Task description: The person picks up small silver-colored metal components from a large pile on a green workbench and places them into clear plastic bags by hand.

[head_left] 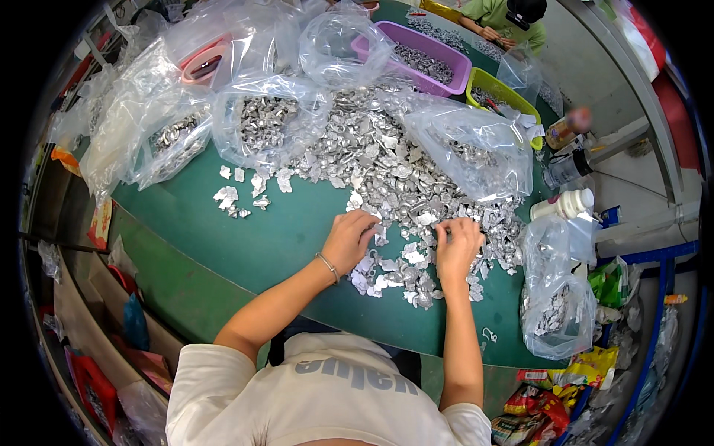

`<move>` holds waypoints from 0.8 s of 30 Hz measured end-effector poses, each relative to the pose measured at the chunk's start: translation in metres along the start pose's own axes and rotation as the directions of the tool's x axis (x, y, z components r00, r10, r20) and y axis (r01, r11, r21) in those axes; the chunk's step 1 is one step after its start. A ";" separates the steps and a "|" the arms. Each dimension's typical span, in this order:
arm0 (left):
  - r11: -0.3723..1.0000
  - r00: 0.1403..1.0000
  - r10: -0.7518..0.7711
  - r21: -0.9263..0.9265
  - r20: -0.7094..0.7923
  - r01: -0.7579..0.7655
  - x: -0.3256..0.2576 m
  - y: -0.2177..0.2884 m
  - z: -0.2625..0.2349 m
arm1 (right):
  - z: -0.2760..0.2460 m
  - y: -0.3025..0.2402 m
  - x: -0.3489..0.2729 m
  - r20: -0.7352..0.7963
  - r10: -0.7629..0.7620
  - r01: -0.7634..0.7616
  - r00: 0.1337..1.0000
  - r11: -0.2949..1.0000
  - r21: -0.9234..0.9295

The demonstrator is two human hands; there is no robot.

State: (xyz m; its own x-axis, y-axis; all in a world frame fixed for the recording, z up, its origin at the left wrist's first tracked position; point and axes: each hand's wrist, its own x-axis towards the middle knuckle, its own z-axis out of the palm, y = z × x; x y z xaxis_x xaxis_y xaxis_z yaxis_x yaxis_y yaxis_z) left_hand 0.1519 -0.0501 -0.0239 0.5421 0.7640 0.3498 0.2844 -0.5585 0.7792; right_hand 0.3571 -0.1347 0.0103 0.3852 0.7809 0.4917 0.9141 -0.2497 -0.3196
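A large heap of small silver metal castings [401, 175] covers the middle of the green table [216, 245], with a looser cluster of them [409, 275] nearer my body. My left hand [348, 236], a bracelet on its wrist, is at the heap's left edge. Its thumb and fingers close on a small metal casting [381, 236]. To the right, my right hand [459, 253] bends down into the castings with its fingers curled; whatever lies under its fingertips is hidden. A few separate castings [227, 196] lie on the table to the left.
Clear plastic bags of castings [268, 123] line the far side, another bag [554, 312] sits at right. Beyond are a purple tub [428, 48] and a lime-green basket [513, 100]. A white bottle [563, 204] stands right. Another person [506, 26] works at the far end.
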 end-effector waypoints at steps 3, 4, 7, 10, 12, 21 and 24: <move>1.000 1.000 0.007 -0.005 0.002 -0.007 0.001 0.001 0.000 | 0.002 0.001 -0.005 0.083 -0.050 0.044 0.995 0.997 0.068; 1.000 1.000 0.012 0.002 0.002 -0.012 0.001 0.002 -0.001 | 0.002 0.003 -0.006 0.093 -0.059 0.052 0.994 0.996 0.075; 1.000 1.000 0.022 0.021 -0.007 -0.022 0.001 0.003 -0.001 | 0.003 0.007 -0.005 0.109 -0.113 0.108 0.988 0.993 0.054; 1.000 1.000 0.019 0.020 -0.013 -0.018 0.000 0.000 0.001 | 0.001 0.007 -0.003 0.122 -0.200 0.198 0.972 0.980 0.031; 1.000 1.000 0.006 0.015 0.002 -0.006 0.000 -0.002 0.001 | 0.000 0.007 -0.001 0.125 -0.254 0.254 0.959 0.967 0.018; 1.000 1.000 -0.003 -0.026 0.006 0.003 0.000 -0.004 0.001 | -0.004 0.005 0.004 0.059 -0.345 0.344 0.937 0.939 0.031; 1.000 1.000 0.004 -0.007 0.003 -0.004 -0.001 -0.003 0.001 | -0.021 -0.007 0.003 0.080 -0.221 0.195 0.972 0.948 0.252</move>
State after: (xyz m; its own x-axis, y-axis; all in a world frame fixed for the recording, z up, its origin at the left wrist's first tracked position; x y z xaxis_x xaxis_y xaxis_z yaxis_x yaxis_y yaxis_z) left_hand 0.1511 -0.0495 -0.0276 0.5454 0.7610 0.3514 0.2766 -0.5592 0.7816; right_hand 0.3545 -0.1426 0.0307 0.1623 0.8602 0.4834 0.9095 0.0596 -0.4114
